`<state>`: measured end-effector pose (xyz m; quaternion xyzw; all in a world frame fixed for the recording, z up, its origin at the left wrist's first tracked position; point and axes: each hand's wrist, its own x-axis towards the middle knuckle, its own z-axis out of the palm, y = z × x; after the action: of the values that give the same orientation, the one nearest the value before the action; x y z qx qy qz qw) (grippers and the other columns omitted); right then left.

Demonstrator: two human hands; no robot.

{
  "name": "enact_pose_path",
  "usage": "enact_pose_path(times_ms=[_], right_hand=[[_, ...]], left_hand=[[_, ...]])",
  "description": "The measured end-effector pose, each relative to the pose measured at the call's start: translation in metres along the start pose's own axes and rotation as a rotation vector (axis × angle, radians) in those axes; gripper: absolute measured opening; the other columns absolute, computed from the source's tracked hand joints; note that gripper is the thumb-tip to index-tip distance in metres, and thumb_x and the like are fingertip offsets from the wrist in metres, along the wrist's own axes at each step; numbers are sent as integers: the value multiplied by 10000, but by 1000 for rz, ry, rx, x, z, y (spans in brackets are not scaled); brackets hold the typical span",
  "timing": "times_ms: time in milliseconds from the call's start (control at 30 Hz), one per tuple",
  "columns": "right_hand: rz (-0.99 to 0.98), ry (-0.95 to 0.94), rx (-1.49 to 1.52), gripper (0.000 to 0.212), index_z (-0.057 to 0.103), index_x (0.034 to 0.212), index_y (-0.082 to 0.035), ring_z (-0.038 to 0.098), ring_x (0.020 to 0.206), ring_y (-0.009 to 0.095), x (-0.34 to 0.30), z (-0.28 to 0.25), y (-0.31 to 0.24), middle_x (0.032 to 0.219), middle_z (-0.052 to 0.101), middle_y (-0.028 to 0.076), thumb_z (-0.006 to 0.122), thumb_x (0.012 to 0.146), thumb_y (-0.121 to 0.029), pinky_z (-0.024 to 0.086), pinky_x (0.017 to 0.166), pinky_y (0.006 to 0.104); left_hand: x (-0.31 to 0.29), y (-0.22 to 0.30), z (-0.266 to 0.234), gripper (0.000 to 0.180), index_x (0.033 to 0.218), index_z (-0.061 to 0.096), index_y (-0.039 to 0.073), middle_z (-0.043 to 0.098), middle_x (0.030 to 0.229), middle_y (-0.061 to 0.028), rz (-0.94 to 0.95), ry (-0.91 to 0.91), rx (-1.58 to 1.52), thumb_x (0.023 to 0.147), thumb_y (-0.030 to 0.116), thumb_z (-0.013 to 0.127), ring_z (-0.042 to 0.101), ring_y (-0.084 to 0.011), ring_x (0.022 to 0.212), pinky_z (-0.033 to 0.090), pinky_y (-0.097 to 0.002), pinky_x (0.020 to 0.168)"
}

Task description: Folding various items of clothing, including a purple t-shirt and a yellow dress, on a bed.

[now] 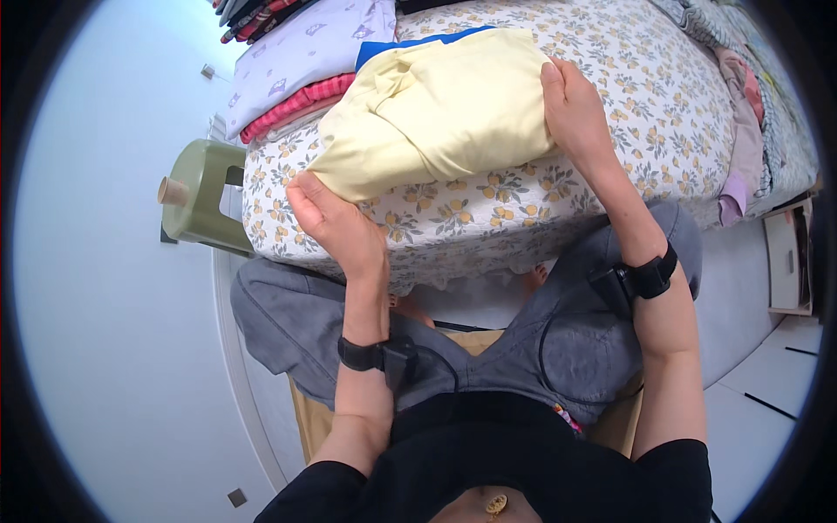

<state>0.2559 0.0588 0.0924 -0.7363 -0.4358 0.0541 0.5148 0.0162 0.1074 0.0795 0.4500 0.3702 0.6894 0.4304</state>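
Note:
A pale yellow piece of cloth (453, 109), perhaps a garment, is stretched between my hands over the bed. My left hand (333, 218) pinches its near left corner. At its right edge my right hand (577, 115) grips the fabric, thumb on top and the other fingers partly hidden. Creases and a bunched fold run across the cloth's left half. From under its far edge a strip of blue cloth (375, 52) shows; the rest of that is covered.
The bed has a floral cover (501, 202). Folded lilac fabric (301, 61) lies on pink checked cloth (292, 109) at the far left. Other clothes (741, 131) hang at the right edge. A green stool (205, 192) with a cardboard roll (173, 190) stands left of the bed.

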Motion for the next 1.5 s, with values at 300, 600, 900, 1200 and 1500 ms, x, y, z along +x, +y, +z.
enact_pose_path(times_ms=[300,600,900,1200,1500], right_hand=[[59,-152,-465,362,505,1133,36,624,830,405,-8,-1,-4,873,647,238,389,964,-263,470,788,463],[-88,44,-314,371,608,962,-5,602,876,330,5,-2,-9,879,629,176,502,915,-358,466,751,428],[2,120,-154,286,595,859,-6,600,724,341,12,-2,2,784,630,166,485,906,-266,473,699,411],[105,-56,-462,352,562,912,31,621,818,395,17,-1,8,848,635,243,438,925,-298,472,765,458],[-348,54,-316,276,663,788,-36,587,820,335,26,22,19,836,620,164,613,813,-306,453,762,441]], left_hand=[[26,-3,-36,193,912,458,4,505,823,-65,288,-175,709,989,176,413,463,-160,759,406,-286,728],[22,29,-24,360,879,598,-20,588,827,-149,92,-330,673,947,315,484,551,-272,805,427,-371,753],[39,34,5,329,843,610,-20,597,710,-113,309,-516,1021,903,300,564,550,-256,667,431,-385,643],[42,9,-17,370,988,616,-58,642,874,-43,-364,-310,121,988,260,428,538,-67,751,435,-215,693],[76,13,8,395,831,607,-32,573,655,-84,104,-523,999,889,359,590,481,-154,577,418,-318,592]])
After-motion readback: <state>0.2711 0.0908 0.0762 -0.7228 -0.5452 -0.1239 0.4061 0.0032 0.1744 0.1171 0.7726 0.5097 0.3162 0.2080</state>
